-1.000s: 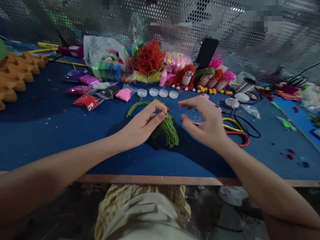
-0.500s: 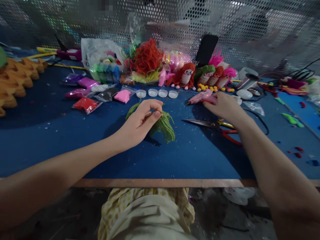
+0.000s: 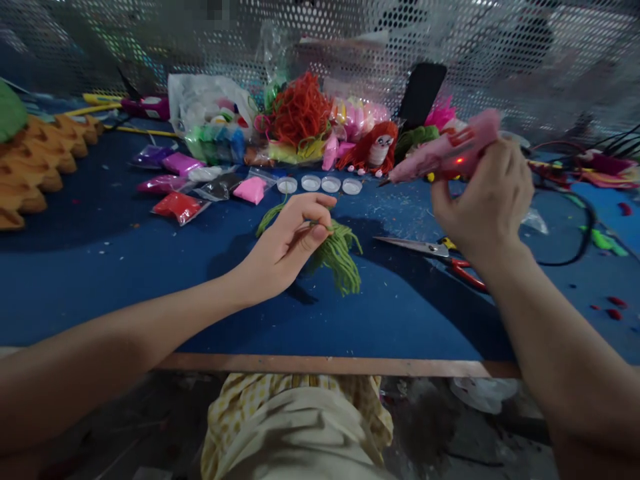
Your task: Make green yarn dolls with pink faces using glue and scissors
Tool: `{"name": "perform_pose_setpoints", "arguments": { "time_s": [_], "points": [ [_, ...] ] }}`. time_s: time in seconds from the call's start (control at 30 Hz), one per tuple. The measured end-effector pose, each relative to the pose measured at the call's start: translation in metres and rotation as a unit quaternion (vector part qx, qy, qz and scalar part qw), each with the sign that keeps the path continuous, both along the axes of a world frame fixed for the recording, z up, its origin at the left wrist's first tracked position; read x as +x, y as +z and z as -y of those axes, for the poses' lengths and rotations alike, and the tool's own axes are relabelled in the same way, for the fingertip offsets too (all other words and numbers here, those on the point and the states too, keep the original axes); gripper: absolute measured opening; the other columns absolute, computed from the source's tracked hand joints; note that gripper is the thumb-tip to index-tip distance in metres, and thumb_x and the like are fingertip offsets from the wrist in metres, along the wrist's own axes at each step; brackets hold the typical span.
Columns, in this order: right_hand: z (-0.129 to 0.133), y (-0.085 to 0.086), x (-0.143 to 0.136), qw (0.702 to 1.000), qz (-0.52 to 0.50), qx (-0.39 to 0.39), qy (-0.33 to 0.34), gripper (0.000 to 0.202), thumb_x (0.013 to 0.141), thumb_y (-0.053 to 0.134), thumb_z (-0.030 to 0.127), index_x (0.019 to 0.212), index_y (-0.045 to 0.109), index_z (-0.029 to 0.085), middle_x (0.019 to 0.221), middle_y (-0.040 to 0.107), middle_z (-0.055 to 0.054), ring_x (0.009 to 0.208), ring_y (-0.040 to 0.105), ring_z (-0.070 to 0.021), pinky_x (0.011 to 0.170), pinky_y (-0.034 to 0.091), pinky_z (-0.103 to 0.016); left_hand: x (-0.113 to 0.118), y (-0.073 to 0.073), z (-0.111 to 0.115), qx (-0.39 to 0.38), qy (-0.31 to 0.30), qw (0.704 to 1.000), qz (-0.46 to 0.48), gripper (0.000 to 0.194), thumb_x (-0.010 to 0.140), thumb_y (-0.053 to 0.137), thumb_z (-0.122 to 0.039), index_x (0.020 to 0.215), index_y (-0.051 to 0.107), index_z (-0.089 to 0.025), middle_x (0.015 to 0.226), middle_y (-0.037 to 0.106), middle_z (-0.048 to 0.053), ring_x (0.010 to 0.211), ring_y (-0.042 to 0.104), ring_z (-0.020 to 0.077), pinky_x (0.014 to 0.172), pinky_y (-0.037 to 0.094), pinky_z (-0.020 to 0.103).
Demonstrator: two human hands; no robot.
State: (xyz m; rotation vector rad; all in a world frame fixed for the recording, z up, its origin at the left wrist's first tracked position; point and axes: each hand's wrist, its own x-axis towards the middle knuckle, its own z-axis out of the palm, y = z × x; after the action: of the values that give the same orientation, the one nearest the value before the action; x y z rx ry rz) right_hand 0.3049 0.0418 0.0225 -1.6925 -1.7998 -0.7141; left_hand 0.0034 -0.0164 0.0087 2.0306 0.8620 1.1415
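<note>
Over the middle of the blue table, my left hand (image 3: 285, 250) pinches a bundle of green yarn (image 3: 340, 257) between thumb and fingers; strands hang down on its right and poke out on its left. My right hand (image 3: 487, 193) is wrapped round a pink glue gun (image 3: 450, 150), held above the table with its nozzle pointing left and a red light lit on its side. Scissors (image 3: 430, 250) with red and yellow handles lie open below the glue gun. Several clear round lids (image 3: 331, 185) sit in a row behind my left hand.
At the back are a red-haired yarn doll (image 3: 383, 145), a heap of red yarn (image 3: 301, 110) and a black phone-like slab (image 3: 423, 95). Small coloured packets (image 3: 179, 207) lie at the left, beside an orange egg tray (image 3: 43, 167). A black cable loops at the right.
My right hand has lifted the pink glue gun off the table, and it now hides some of the small dolls. My left hand keeps its pinch on the green yarn.
</note>
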Motion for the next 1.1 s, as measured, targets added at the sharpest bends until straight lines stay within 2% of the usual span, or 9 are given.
{"name": "perform_pose_setpoints", "arguments": {
  "time_s": [0.1, 0.17, 0.3, 0.4, 0.5, 0.7, 0.83, 1.0, 1.1],
  "points": [
    [0.009, -0.008, -0.007, 0.989, -0.055, 0.087, 0.106, 0.068, 0.081, 0.064, 0.032, 0.137, 0.046, -0.001, 0.123, 0.065, -0.032, 0.121, 0.065, -0.0405, 0.103, 0.052, -0.055, -0.001, 0.001, 0.001, 0.003, 0.001, 1.000, -0.003, 0.034, 0.106, 0.041, -0.057, 0.100, 0.053, -0.026, 0.130, 0.062, 0.012, 0.137, 0.054, 0.0259, 0.092, 0.055, 0.038],
    [0.018, -0.011, -0.013, 0.974, -0.073, 0.131, 0.170, 0.073, 0.080, 0.068, 0.034, 0.141, 0.043, 0.002, 0.125, 0.066, -0.031, 0.124, 0.065, -0.0397, 0.106, 0.051, -0.055, -0.002, 0.000, 0.001, 0.015, -0.007, 1.000, -0.001, 0.032, 0.107, 0.041, -0.055, 0.100, 0.053, -0.026, 0.130, 0.062, 0.012, 0.138, 0.055, 0.0261, 0.092, 0.055, 0.038],
    [0.033, -0.011, -0.026, 0.963, -0.097, 0.107, 0.229, 0.050, 0.086, 0.063, 0.034, 0.130, 0.052, 0.014, 0.120, 0.068, -0.025, 0.110, 0.070, -0.0350, 0.093, 0.057, -0.053, -0.003, -0.003, 0.000, 0.060, -0.014, 0.998, -0.010, 0.030, 0.107, 0.042, -0.053, 0.101, 0.055, -0.027, 0.119, 0.064, 0.011, 0.143, 0.051, 0.0267, 0.098, 0.053, 0.042],
    [0.038, -0.011, -0.030, 0.965, -0.098, 0.082, 0.230, 0.046, 0.084, 0.060, 0.033, 0.127, 0.053, 0.018, 0.111, 0.068, -0.019, 0.100, 0.069, -0.0332, 0.089, 0.057, -0.054, -0.002, -0.004, 0.000, 0.062, -0.019, 0.998, -0.026, 0.031, 0.107, 0.041, -0.053, 0.099, 0.056, -0.027, 0.110, 0.066, 0.010, 0.144, 0.051, 0.0276, 0.103, 0.052, 0.046],
    [0.040, -0.011, -0.032, 0.970, -0.104, 0.054, 0.212, 0.044, 0.085, 0.060, 0.034, 0.125, 0.052, 0.020, 0.107, 0.069, -0.018, 0.091, 0.068, -0.0308, 0.087, 0.056, -0.053, -0.002, -0.003, 0.001, 0.063, -0.034, 0.997, -0.012, 0.026, 0.107, 0.044, -0.047, 0.097, 0.057, -0.027, 0.107, 0.068, 0.009, 0.144, 0.051, 0.0274, 0.103, 0.052, 0.045],
    [0.042, -0.012, -0.031, 0.977, -0.066, 0.032, 0.198, 0.046, 0.089, 0.057, 0.037, 0.131, 0.050, 0.020, 0.114, 0.069, -0.018, 0.093, 0.069, -0.0309, 0.086, 0.056, -0.052, -0.002, -0.002, 0.002, 0.042, -0.014, 0.999, -0.024, 0.034, 0.105, 0.043, -0.057, 0.097, 0.059, -0.028, 0.106, 0.069, 0.011, 0.143, 0.052, 0.0300, 0.106, 0.052, 0.051],
    [0.042, -0.013, -0.032, 0.977, -0.074, 0.039, 0.195, 0.047, 0.089, 0.058, 0.036, 0.133, 0.052, 0.019, 0.117, 0.069, -0.019, 0.090, 0.070, -0.0297, 0.082, 0.056, -0.049, -0.002, -0.001, 0.002, 0.042, -0.017, 0.999, -0.026, 0.034, 0.105, 0.044, -0.055, 0.096, 0.060, -0.027, 0.105, 0.069, 0.011, 0.142, 0.052, 0.0295, 0.106, 0.053, 0.049],
    [0.041, -0.014, -0.030, 0.974, -0.068, 0.036, 0.214, 0.047, 0.091, 0.057, 0.029, 0.135, 0.052, 0.013, 0.119, 0.069, -0.021, 0.094, 0.070, -0.0298, 0.083, 0.057, -0.048, -0.002, -0.002, 0.001, 0.065, -0.031, 0.997, -0.008, 0.024, 0.107, 0.046, -0.044, 0.096, 0.058, -0.026, 0.105, 0.069, 0.009, 0.142, 0.053, 0.0278, 0.104, 0.053, 0.046],
    [0.035, -0.019, -0.023, 0.972, -0.041, 0.064, 0.223, 0.047, 0.090, 0.059, 0.032, 0.133, 0.051, 0.017, 0.107, 0.067, -0.013, 0.081, 0.066, -0.0251, 0.076, 0.057, -0.046, -0.001, -0.005, -0.003, 0.112, -0.047, 0.993, 0.002, 0.017, 0.108, 0.046, -0.036, 0.099, 0.056, -0.025, 0.104, 0.068, 0.008, 0.140, 0.056, 0.0266, 0.101, 0.055, 0.044]
  ]
}}
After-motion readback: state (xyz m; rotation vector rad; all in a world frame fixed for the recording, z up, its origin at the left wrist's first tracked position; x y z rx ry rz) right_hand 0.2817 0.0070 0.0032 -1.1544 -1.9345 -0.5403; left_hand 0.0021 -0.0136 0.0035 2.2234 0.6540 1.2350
